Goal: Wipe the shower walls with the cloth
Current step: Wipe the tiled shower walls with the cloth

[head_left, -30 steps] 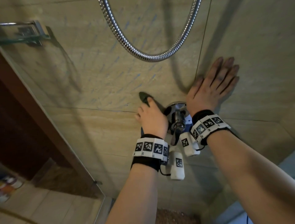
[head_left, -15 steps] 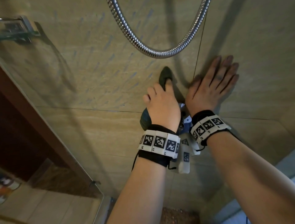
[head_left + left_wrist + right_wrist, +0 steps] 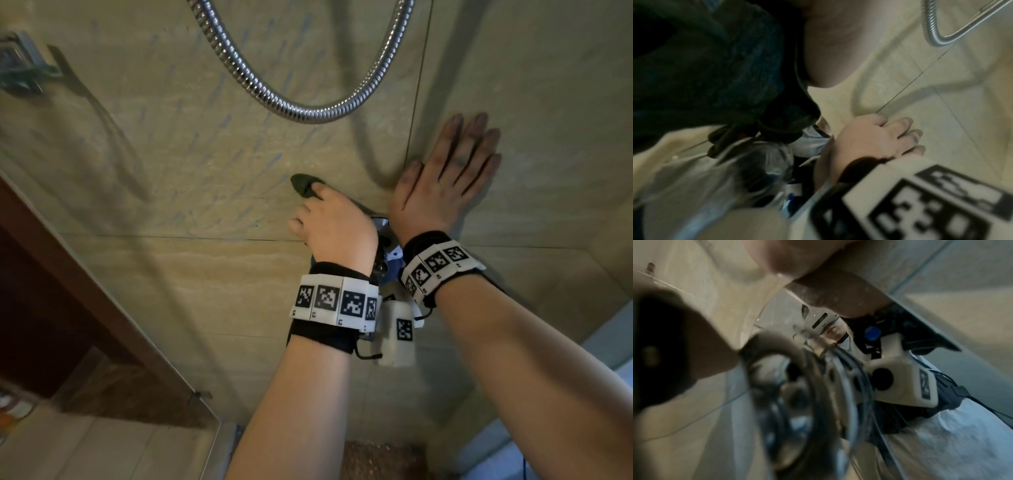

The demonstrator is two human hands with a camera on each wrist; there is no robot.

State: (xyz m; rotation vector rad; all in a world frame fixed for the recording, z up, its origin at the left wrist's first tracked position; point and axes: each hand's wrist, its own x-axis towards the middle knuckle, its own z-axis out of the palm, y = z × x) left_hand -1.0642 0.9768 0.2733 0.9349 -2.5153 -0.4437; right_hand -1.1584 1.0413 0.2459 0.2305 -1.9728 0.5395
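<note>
On the beige tiled shower wall, my left hand presses a dark cloth, its fingers curled over the bunched fabric. Only the tip of the cloth shows past the fingers in the head view. In the left wrist view the cloth fills the upper left under the palm. My right hand lies flat on the wall just right of the left hand, fingers straight and spread upward, holding nothing. The left wrist view also shows the right hand on the tile.
A chrome shower hose loops across the wall above both hands. The chrome mixer valve sits between the wrists, mostly hidden. A glass shelf juts out at the upper left. A glass door edge runs diagonally on the left.
My left hand swept the cloth up from the valve's left toward the right hand, then back left a little. The right hand has stayed flat on the wall.
</note>
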